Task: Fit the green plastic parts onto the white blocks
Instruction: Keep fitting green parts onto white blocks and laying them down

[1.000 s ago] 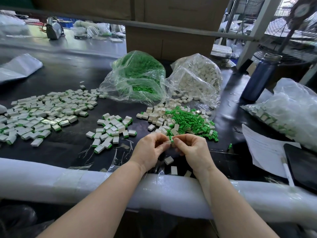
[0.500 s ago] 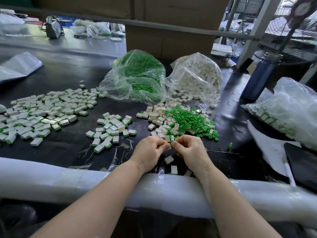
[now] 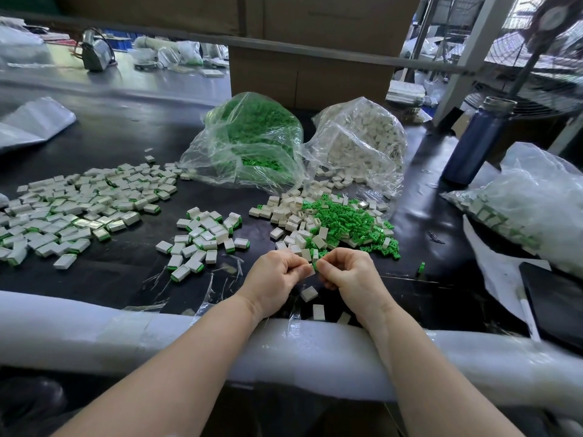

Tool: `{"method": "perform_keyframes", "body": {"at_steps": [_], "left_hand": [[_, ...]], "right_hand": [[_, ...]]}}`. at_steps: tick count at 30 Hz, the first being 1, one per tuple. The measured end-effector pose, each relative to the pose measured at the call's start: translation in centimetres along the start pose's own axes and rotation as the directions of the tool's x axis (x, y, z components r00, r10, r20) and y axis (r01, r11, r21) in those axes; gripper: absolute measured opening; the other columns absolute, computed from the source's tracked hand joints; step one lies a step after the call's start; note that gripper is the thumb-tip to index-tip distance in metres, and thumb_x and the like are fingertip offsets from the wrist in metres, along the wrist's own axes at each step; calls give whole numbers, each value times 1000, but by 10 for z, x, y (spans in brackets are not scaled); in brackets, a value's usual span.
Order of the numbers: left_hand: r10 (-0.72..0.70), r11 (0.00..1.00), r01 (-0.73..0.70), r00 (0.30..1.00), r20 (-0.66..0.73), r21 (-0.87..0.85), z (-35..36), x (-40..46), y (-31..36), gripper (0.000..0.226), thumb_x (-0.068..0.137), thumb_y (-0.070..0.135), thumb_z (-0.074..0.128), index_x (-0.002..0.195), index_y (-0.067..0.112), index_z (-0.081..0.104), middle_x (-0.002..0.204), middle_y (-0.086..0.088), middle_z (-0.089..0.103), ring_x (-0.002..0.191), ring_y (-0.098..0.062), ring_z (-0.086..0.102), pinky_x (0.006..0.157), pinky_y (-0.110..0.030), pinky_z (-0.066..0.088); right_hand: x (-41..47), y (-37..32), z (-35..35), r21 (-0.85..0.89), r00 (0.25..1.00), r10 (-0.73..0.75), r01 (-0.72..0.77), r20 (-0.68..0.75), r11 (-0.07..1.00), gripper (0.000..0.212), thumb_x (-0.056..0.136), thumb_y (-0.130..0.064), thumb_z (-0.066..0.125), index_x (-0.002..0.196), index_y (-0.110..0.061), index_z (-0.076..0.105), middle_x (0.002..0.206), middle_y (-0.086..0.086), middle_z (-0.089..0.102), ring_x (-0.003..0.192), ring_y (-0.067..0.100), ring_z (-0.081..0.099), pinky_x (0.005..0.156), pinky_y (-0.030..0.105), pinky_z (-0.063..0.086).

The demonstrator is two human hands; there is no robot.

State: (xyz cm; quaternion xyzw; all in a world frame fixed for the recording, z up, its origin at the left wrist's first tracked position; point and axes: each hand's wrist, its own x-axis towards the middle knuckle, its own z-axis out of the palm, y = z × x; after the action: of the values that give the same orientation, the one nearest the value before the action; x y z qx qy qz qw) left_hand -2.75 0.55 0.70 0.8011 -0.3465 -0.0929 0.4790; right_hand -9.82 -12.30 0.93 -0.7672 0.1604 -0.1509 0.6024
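The black worktable carries everything, and the loose green pile at its middle serves as the landmark. That pile of green plastic parts is mixed on its left edge with bare white blocks. Far left of the pile spreads the widest field of fitted blocks, white with green ends. Behind the pile stand two clear bags touching each other: the bag of green parts on the left, the bag of white blocks on the right. Right of the pile lies another clear bag of fitted blocks, and behind that a dark blue bottle stands upright. Between the pile and the wide field sits a smaller cluster of fitted blocks.

Just in front of the pile the two hands meet. The left hand has its fingers curled and pinches a white block at the fingertips. The right hand, fingers curled too, pinches a small green part against that block. In front of the hands, three loose white blocks lie near the padded white table edge.
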Motion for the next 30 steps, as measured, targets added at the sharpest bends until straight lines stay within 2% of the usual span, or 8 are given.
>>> {"method": "perform_keyframes", "body": {"at_steps": [3, 7, 10, 13, 15, 17, 23, 30], "left_hand": [[-1, 1000, 1, 1000, -24, -4, 1, 0, -1, 14, 88, 12, 61, 90, 5, 72, 77, 3, 61, 75, -11, 54, 72, -15, 42], [-26, 998, 23, 998, -65, -53, 3, 0, 0, 13, 86, 16, 65, 96, 10, 71, 83, -3, 68, 77, -13, 61, 77, -22, 48], [-30, 999, 29, 998, -56, -24, 4, -1, 0, 24, 77, 18, 74, 97, 18, 62, 76, 4, 59, 63, -5, 52, 67, -14, 43], [-36, 999, 35, 996, -79, -15, 3, -1, -1, 18, 80, 15, 71, 88, 20, 56, 75, 1, 59, 62, -7, 51, 64, -13, 41], [-37, 998, 32, 996, -79, -62, 3, 0, -2, 6, 85, 16, 66, 90, 15, 62, 78, -2, 64, 70, -13, 59, 72, -17, 47], [-46, 992, 38, 997, -68, -120, 2, 0, -2, 8, 88, 16, 62, 92, 12, 68, 87, -5, 69, 84, -18, 64, 84, -27, 49], [-44, 987, 43, 999, -4, -154, -1, 0, -3, 13, 89, 16, 61, 88, 10, 72, 85, -9, 72, 82, -20, 65, 83, -32, 49], [-49, 998, 50, 999, 12, -42, 0, 0, -4, 13, 87, 15, 63, 87, 6, 73, 80, -6, 65, 75, -14, 56, 79, -31, 46]], "right_hand": [[1, 2, 1, -5, 1000, -9, 9, -22, 1000, 19, 86, -5, 62, 68, -12, 61, 58, 1, 57, 51, 9, 48, 52, 18, 43], [3, 4, 5, 12, 996, -34, 35, -87, 999, 17, 85, -6, 64, 70, -14, 62, 58, -1, 60, 51, 7, 52, 51, 19, 42], [4, 5, 5, 51, 995, -27, 32, -96, 998, 15, 82, -5, 67, 70, -12, 65, 56, -3, 63, 50, 4, 56, 47, 14, 41], [4, 4, 3, 123, 995, -25, 36, -94, 992, 14, 81, -3, 68, 70, -13, 66, 57, -3, 65, 51, 6, 58, 48, 14, 42], [2, 4, 2, 196, 997, -22, 37, -77, 980, 13, 82, -1, 67, 74, -11, 68, 60, -1, 68, 54, 8, 62, 48, 15, 44], [1, 3, 0, 229, 997, -26, 40, -66, 973, 12, 82, -1, 67, 75, -10, 68, 62, 1, 69, 56, 9, 64, 50, 15, 46], [2, 3, 2, 124, 997, -40, 48, -67, 991, 18, 83, 0, 65, 69, -12, 64, 54, -4, 62, 45, 1, 52, 47, 13, 41], [2, 5, 1, -78, 999, -19, 17, -26, 997, 23, 83, -5, 65, 65, -18, 62, 58, 0, 60, 51, 6, 50, 55, 19, 44]]}}
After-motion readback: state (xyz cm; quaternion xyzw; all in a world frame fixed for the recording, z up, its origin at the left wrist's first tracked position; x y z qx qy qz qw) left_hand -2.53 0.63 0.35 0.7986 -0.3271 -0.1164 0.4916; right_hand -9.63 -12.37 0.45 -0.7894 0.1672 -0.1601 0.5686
